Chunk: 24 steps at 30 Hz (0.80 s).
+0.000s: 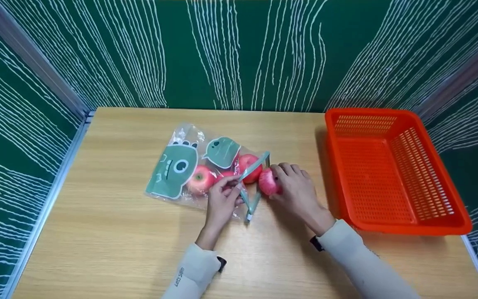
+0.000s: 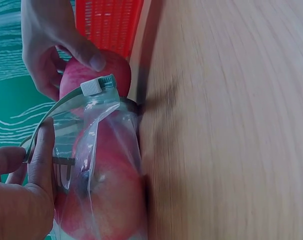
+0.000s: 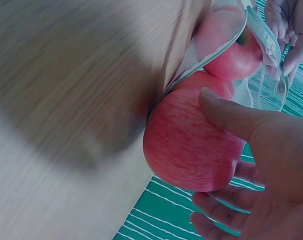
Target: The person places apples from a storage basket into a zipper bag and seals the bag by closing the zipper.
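A clear zip bag (image 1: 162,178) with a green monster print lies on the table, its mouth facing right and spread apart. Inside it are several red apples, among them one near the print (image 1: 199,178) and one by the mouth (image 1: 250,166). My left hand (image 1: 222,203) pinches the near edge of the mouth between thumb and fingers; the white slider (image 2: 91,87) hangs at the mouth's corner. Right at the opening, my right hand (image 1: 299,189) grips another apple (image 3: 191,145), thumb on one side and fingers on the other. Part of that apple is hidden by the hand.
To the right stands an orange-red plastic basket (image 1: 405,228) with slotted sides and nothing in it. The wooden table (image 1: 110,232) runs back to a green wall (image 1: 251,54) with white lines.
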Each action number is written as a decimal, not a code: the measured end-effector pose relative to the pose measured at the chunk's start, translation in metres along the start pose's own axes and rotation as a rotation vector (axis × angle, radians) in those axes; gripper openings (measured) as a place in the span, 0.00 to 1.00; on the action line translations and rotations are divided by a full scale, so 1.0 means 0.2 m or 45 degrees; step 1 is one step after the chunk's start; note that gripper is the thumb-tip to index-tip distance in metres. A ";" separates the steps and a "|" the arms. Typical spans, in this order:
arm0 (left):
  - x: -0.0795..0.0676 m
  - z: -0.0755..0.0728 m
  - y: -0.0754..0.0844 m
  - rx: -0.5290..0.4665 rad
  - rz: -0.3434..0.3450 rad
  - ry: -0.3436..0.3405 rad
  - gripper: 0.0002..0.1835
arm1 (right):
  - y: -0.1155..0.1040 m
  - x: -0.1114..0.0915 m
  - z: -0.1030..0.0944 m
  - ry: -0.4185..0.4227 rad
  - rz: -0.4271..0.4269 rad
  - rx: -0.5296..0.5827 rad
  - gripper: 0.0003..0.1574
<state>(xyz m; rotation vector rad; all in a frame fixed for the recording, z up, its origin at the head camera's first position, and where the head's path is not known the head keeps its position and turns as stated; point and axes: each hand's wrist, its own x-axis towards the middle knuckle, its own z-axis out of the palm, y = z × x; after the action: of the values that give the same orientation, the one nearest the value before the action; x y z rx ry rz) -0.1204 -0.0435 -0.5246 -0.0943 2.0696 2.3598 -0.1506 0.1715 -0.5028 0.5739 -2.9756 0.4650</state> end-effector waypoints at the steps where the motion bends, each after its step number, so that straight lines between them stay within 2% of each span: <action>1: 0.00 0.00 0.00 -0.005 0.001 -0.001 0.15 | 0.00 0.00 0.00 -0.002 0.012 0.007 0.50; 10: 0.01 0.01 0.00 -0.054 0.022 -0.007 0.14 | -0.05 0.02 0.05 0.047 0.039 0.019 0.51; 16: 0.00 0.01 0.00 -0.049 0.023 0.001 0.15 | -0.09 0.03 0.09 0.037 0.072 0.019 0.52; 24: 0.01 0.02 0.01 -0.030 0.031 0.017 0.15 | -0.13 0.05 0.13 0.054 0.034 -0.020 0.52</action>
<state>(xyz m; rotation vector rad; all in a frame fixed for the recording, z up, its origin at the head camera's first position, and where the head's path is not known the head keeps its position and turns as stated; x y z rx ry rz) -0.1227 -0.0406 -0.5228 -0.0862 2.0608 2.4048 -0.1504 0.1368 -0.5179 0.5164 -2.9471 0.4494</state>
